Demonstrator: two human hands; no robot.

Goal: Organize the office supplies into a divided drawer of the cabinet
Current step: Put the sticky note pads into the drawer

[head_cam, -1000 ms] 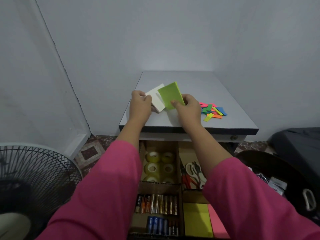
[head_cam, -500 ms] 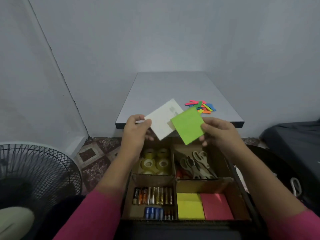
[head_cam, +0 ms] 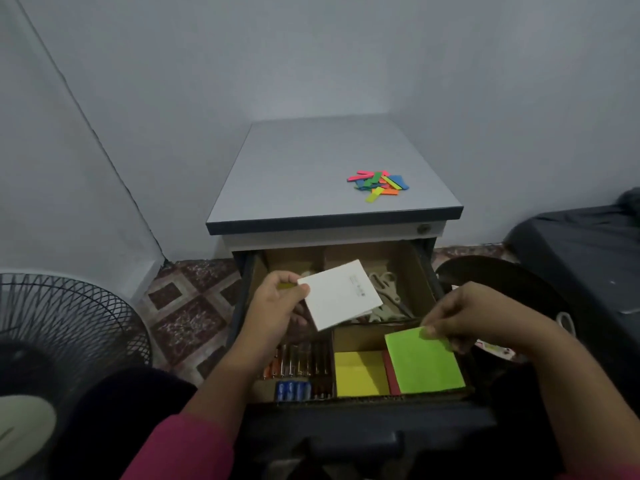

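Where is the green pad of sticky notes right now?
The green pad is low and right in the head view, pinched at its top edge by the right hand. It sits over the drawer's near right compartment, covering most of the red pad beside the yellow pad.

Pink long sleeves [head_cam: 180, 448], bare forearms.

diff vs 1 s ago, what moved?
Both hands came off the cabinet top toward the open drawer. Right hand lowered the green sticky-note pad over the pink pad; left hand still holds the white pad above the drawer. Colourful paper flags stayed put.
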